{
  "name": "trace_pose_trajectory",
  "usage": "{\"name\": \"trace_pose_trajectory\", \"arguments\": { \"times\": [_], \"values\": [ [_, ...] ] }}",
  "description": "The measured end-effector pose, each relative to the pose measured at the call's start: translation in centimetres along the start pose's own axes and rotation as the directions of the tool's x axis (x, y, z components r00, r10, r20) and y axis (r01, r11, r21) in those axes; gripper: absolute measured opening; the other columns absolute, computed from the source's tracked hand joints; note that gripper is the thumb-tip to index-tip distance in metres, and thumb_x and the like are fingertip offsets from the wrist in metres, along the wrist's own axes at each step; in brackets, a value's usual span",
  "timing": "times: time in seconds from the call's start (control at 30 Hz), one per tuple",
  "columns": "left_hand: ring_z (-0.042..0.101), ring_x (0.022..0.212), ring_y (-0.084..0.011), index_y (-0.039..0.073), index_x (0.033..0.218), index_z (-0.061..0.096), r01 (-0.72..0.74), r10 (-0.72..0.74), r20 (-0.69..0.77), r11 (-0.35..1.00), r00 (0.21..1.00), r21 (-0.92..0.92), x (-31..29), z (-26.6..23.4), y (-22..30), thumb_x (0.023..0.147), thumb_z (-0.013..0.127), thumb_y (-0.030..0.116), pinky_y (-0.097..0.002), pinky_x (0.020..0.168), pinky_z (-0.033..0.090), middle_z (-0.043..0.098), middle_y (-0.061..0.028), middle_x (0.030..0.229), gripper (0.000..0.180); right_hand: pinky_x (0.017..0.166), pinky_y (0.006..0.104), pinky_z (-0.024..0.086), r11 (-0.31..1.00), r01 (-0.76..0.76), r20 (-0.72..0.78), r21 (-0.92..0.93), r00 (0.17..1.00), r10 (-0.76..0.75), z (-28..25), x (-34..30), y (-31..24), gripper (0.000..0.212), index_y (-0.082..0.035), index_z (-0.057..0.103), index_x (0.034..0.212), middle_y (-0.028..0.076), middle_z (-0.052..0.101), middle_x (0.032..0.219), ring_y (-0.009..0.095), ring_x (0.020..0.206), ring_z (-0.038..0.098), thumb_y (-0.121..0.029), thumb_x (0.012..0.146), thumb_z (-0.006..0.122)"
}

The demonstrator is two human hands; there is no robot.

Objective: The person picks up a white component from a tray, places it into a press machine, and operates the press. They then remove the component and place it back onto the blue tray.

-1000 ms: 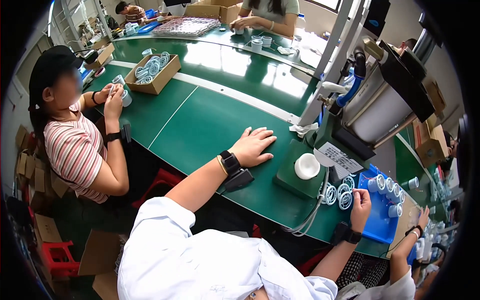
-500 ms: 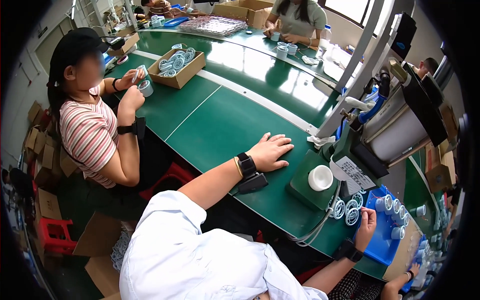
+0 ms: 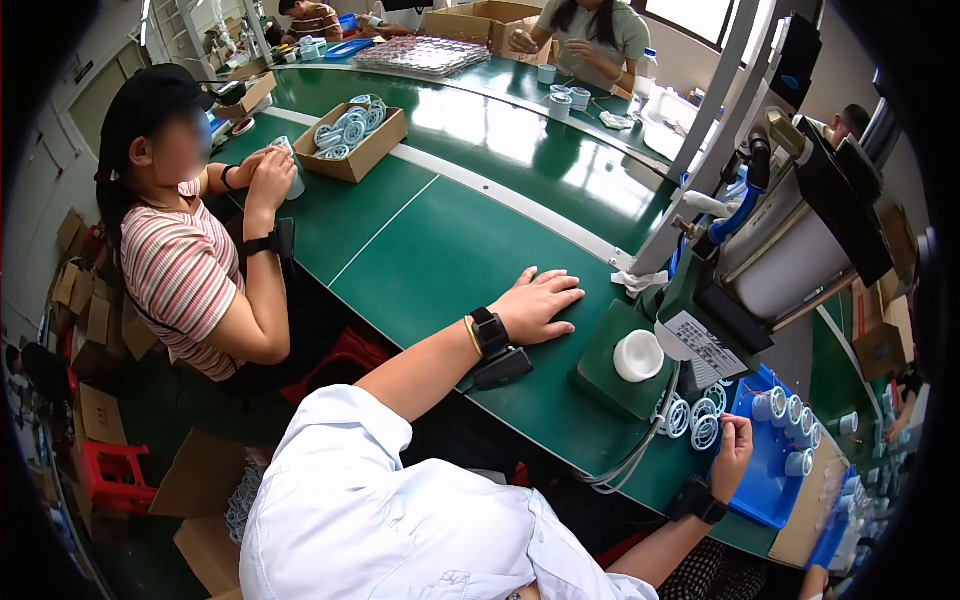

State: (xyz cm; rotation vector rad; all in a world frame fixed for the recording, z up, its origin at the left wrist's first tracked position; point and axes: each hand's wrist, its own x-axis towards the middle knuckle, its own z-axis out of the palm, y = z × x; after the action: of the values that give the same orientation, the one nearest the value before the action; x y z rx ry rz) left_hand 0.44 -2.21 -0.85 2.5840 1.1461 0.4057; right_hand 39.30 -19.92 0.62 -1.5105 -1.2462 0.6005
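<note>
My left hand lies flat on the green work table, fingers spread and holding nothing. To its right stands a press with a green base and a round white fixture on it. My right hand is closed, its fingers curled at the left edge of a blue tray. Whatever it may hold is hidden. Just beside those fingers lie several light-blue plastic rings. Several pale-blue cylindrical parts with thin red wires sit in the tray.
A co-worker sits at the left, holding a pale-blue cylinder near a cardboard box of rings. Across the table another person works by several cylinders. The press's cylinder and metal post rise at the right. Grey cables hang over the table edge.
The left co-worker's hands have come together around the cylinder. Across the table, the other person has lifted their hands off the parts. My own hands have stayed in place.
</note>
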Motion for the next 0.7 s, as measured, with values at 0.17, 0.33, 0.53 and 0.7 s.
{"name": "trace_pose_trajectory", "arguments": {
  "times": [0.17, 0.33, 0.53, 0.7],
  "values": [
    [0.027, 0.139, -0.0293, 0.009, 0.137, 0.044, -0.011, 0.01, -0.02, 1.0, 1.0, -0.02, -0.25, -0.23, 0.07, 0.089, 0.058, 0.037, -0.0559, 0.112, 0.019, 0.037, -0.0119, 0.145, 0.057, 0.072, 0.0196, 0.037, 1.0, 0.001, -0.046, 0.005, 0.999, 0.0, 0.44, 0.09, -0.36, 0.014, -0.002, 0.056, 0.092, 0.0, 0.056, 0.088, 0.005, 0.077, 0.045, -0.013, 0.096, 0.05],
    [0.03, 0.138, -0.0308, 0.009, 0.138, 0.044, 0.014, -0.015, -0.018, 1.0, 1.0, -0.008, -0.32, -0.67, 0.49, 0.089, 0.059, 0.035, -0.0513, 0.113, 0.019, 0.037, -0.0126, 0.145, 0.057, 0.073, 0.0204, 0.039, 0.999, 0.007, -0.043, 0.034, 0.999, -0.006, 0.63, 0.16, -0.4, 0.013, -0.001, 0.057, 0.091, 0.001, 0.058, 0.089, 0.006, 0.078, 0.047, -0.012, 0.095, 0.051],
    [0.03, 0.138, -0.031, 0.008, 0.138, 0.044, 0.008, -0.008, -0.008, 1.0, 1.0, -0.018, -0.22, -0.83, 0.64, 0.089, 0.059, 0.034, -0.0503, 0.113, 0.019, 0.038, -0.0131, 0.145, 0.057, 0.08, 0.0228, 0.042, 0.999, 0.025, -0.036, 0.041, 0.999, -0.023, 0.48, 0.12, -0.26, 0.012, 0.0, 0.057, 0.091, 0.004, 0.061, 0.092, 0.009, 0.083, 0.052, -0.01, 0.095, 0.051],
    [0.03, 0.138, -0.0308, 0.008, 0.138, 0.044, -0.004, 0.004, -0.02, 1.0, 1.0, -0.01, -0.22, -0.69, 0.41, 0.089, 0.06, 0.033, -0.0489, 0.113, 0.019, 0.038, -0.0131, 0.145, 0.057, 0.081, 0.0237, 0.043, 1.0, 0.005, -0.04, 0.027, 0.999, -0.004, 0.55, 0.03, -0.57, 0.012, 0.0, 0.057, 0.09, 0.005, 0.062, 0.093, 0.01, 0.085, 0.053, -0.01, 0.095, 0.051]
  ]
}}
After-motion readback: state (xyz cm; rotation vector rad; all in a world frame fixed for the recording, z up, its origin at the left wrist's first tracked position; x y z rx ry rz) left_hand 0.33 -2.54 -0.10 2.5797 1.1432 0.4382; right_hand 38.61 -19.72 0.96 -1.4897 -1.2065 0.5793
